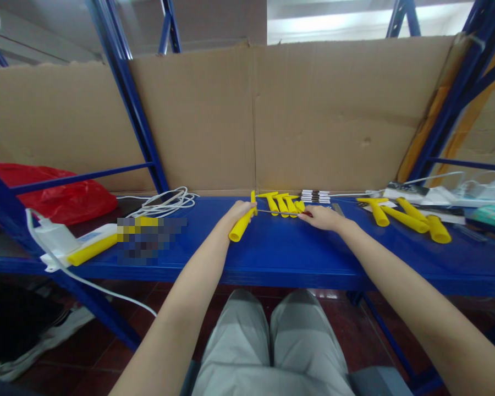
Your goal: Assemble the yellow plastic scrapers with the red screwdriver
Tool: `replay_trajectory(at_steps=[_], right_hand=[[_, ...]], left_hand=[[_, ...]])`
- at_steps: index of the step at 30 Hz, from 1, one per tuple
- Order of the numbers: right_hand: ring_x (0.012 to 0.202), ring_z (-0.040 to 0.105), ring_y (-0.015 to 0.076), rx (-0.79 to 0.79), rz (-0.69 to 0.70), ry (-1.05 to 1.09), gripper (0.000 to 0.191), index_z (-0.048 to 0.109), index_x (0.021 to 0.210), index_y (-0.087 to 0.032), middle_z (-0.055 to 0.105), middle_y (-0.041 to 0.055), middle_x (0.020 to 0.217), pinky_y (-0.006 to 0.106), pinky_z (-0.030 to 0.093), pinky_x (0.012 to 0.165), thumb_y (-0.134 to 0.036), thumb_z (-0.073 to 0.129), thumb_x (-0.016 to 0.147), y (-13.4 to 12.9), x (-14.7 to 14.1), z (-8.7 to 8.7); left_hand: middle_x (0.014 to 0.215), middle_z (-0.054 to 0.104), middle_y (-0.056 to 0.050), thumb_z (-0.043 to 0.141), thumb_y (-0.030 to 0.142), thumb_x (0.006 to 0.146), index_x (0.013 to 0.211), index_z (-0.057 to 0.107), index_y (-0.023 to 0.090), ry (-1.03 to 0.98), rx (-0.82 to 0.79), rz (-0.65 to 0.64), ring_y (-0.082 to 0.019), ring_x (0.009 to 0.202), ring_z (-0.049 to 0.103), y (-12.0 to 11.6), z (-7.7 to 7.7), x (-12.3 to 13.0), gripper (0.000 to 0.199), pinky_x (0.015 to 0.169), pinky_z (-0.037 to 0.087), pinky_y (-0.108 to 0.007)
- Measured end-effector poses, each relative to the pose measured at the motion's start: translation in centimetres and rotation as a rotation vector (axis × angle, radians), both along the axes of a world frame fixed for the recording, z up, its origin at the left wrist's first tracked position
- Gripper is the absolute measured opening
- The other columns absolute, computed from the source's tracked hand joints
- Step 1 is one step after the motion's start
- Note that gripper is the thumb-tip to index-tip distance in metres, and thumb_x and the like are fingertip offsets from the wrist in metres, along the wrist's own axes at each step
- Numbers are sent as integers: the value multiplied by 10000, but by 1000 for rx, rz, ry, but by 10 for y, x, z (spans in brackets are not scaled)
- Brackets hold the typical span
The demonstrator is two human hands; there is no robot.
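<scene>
My left hand [240, 212] is closed round a yellow T-shaped piece [241, 225], whose wide tubular end points down toward the shelf's front edge. My right hand [318, 216] grips the dark reddish handle of a thin metal tool [281, 213]. The tool's shaft runs level to the left and reaches the yellow piece near my left fingers; its tip is too small to make out. Just behind the shaft, several yellow T-shaped pieces [282, 204] lie side by side. A stack of small white packs with dark bands [314, 196] sits behind my right hand.
On the blue shelf [289, 258], more yellow pieces [412, 219] lie at the right, near papers and white cables. At the left are coiled white cable [169, 202], a power strip [101, 236] and a red bag [66, 192]. Cardboard [313, 115] stands behind; blue posts flank it.
</scene>
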State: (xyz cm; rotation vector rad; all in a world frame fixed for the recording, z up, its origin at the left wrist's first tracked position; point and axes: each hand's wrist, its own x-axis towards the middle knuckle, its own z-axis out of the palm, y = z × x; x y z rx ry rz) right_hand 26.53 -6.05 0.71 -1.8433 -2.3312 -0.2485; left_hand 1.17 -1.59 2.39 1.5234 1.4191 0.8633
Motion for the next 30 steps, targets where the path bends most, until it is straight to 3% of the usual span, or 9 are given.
replay_trajectory(at_steps=[4, 8, 12, 16, 24, 30], right_hand=[[805, 610, 209, 28, 26, -35, 258, 587, 847, -173, 661, 114, 926, 268, 402, 650, -393, 453, 863, 0, 0, 1], [817, 609, 211, 71, -5, -79, 233, 553, 972, -183, 661, 98, 928, 264, 391, 637, -367, 513, 834, -5, -3, 3], [834, 616, 229, 42, -26, -63, 301, 537, 1032, -180, 667, 112, 946, 277, 395, 639, -412, 471, 852, -6, -4, 2], [812, 616, 224, -1, 2, -26, 315, 582, 914, -162, 667, 129, 924, 284, 408, 648, -410, 389, 886, -2, -2, 0], [747, 609, 201, 20, -28, -57, 229, 545, 931, -194, 670, 79, 862, 258, 367, 575, -395, 514, 827, -4, -1, 2], [800, 617, 211, -56, 0, 33, 301, 543, 944, -169, 665, 120, 943, 267, 393, 620, -416, 380, 890, 0, -1, -2]], left_hand=[[492, 544, -9, 527, 283, 815, 805, 596, 103, 3, -1, -7, -104, 383, 479, 2, -1, -1, 193, 398, 377, -217], [494, 536, -3, 519, 290, 822, 790, 581, 107, -23, -7, -41, -101, 376, 470, 2, -2, -2, 196, 392, 370, -219], [493, 535, -2, 519, 282, 821, 760, 574, 119, -19, -6, -33, -98, 379, 471, 1, -1, -2, 183, 395, 371, -215], [506, 549, -8, 520, 288, 819, 749, 576, 125, -11, -18, -41, -100, 388, 479, 0, -1, -3, 186, 402, 377, -216], [510, 540, -1, 521, 290, 822, 767, 567, 126, -47, -26, -59, -93, 381, 473, -2, -1, -3, 179, 396, 378, -210], [518, 551, -4, 517, 290, 826, 788, 569, 120, -33, -27, -50, -92, 385, 475, -2, -1, -3, 182, 399, 382, -210]])
